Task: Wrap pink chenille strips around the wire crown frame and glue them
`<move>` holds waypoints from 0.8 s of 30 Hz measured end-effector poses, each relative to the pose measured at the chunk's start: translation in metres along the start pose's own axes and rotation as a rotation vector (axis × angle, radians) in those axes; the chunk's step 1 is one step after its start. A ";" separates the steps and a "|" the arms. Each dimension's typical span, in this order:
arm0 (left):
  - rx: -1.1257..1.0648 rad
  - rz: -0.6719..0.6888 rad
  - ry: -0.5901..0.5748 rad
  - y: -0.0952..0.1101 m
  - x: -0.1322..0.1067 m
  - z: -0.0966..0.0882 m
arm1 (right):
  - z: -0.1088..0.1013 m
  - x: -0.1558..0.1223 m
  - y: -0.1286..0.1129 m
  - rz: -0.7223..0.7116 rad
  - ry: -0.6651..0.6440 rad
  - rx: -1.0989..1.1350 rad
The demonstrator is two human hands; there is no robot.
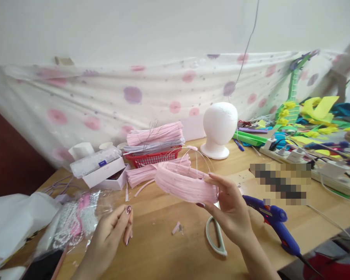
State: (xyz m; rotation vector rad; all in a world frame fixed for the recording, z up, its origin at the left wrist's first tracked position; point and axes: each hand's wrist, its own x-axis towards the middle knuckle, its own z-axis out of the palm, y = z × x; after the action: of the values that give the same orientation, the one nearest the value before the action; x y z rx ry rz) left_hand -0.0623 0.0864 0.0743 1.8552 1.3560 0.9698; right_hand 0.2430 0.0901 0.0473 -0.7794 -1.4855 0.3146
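Presently, the right hand (233, 212) is clamped on a pink band (186, 188), with the thumb below and the other fingers at its near end. The band is curved into a ring shape and held in the air above the desk (151, 249), between the person and the red basket (154, 158). Thin wires (196, 163) rise from it in arches, and a small pink piece (191, 148) sits at their top.

The left hand (112, 229) is apart from the band; its thumb and fingers are together, but whether they pinch something small, I cannot tell. Beside this hand lies a clear bag (76, 217) with pearl-like beads. Below the right hand there is a pale half-round handle (221, 241), and to the right a blue glue gun (278, 225). Farther back, a white foam head (220, 126) stands upright, and a bundle of pink strips (156, 134) lies upon the basket.
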 end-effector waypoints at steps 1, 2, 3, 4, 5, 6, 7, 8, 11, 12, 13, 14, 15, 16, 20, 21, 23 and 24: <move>-0.015 -0.014 -0.008 0.000 0.000 0.003 | 0.000 -0.001 0.001 0.001 -0.001 0.015; -0.021 -0.027 -0.017 0.000 0.000 0.006 | 0.001 -0.001 0.001 0.004 -0.004 0.025; -0.020 -0.037 -0.017 0.000 0.001 0.008 | 0.001 -0.001 0.001 0.007 -0.010 0.030; -0.012 -0.045 -0.010 0.000 0.001 0.009 | 0.001 -0.002 0.001 0.006 -0.013 0.029; -0.001 -0.052 0.006 0.000 0.001 0.009 | 0.001 -0.002 0.000 0.001 -0.017 0.024; 0.010 -0.057 0.023 0.000 0.002 0.008 | 0.001 -0.002 0.000 -0.007 -0.020 0.015; 0.022 -0.062 0.034 -0.001 0.004 0.006 | 0.001 -0.002 0.000 -0.016 -0.020 0.002; 0.031 -0.067 0.034 -0.003 0.005 0.004 | 0.001 -0.003 0.000 -0.021 -0.022 -0.013; 0.027 -0.097 0.030 -0.014 0.010 0.001 | 0.002 -0.003 0.000 -0.039 -0.046 -0.073; 0.018 -0.111 0.042 -0.017 0.010 0.001 | 0.002 -0.003 0.000 -0.050 -0.057 -0.096; 0.007 -0.120 0.060 -0.020 0.010 0.002 | 0.002 -0.003 -0.001 -0.062 -0.073 -0.119; -0.005 -0.123 0.083 -0.023 0.010 0.005 | 0.002 -0.003 -0.001 -0.073 -0.088 -0.142; -0.017 -0.117 0.110 -0.024 0.010 0.008 | 0.003 -0.003 -0.002 -0.082 -0.102 -0.164; -0.027 -0.103 0.137 -0.024 0.009 0.012 | 0.003 -0.003 -0.002 -0.088 -0.116 -0.186; -0.001 0.010 0.213 -0.020 0.008 0.029 | 0.006 -0.003 -0.006 -0.120 -0.173 -0.255; 0.010 0.040 0.206 -0.019 0.009 0.032 | 0.007 -0.004 -0.006 -0.124 -0.188 -0.261; 0.030 0.080 0.172 -0.018 0.009 0.038 | 0.008 -0.004 -0.007 -0.119 -0.211 -0.265; 0.040 0.088 0.156 -0.018 0.009 0.039 | 0.009 -0.004 -0.007 -0.113 -0.217 -0.266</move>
State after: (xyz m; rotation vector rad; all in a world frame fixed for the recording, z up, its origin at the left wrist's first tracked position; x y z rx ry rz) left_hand -0.0360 0.0974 0.0406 1.9163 1.4031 1.1612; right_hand 0.2323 0.0842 0.0478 -0.8893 -1.7934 0.1189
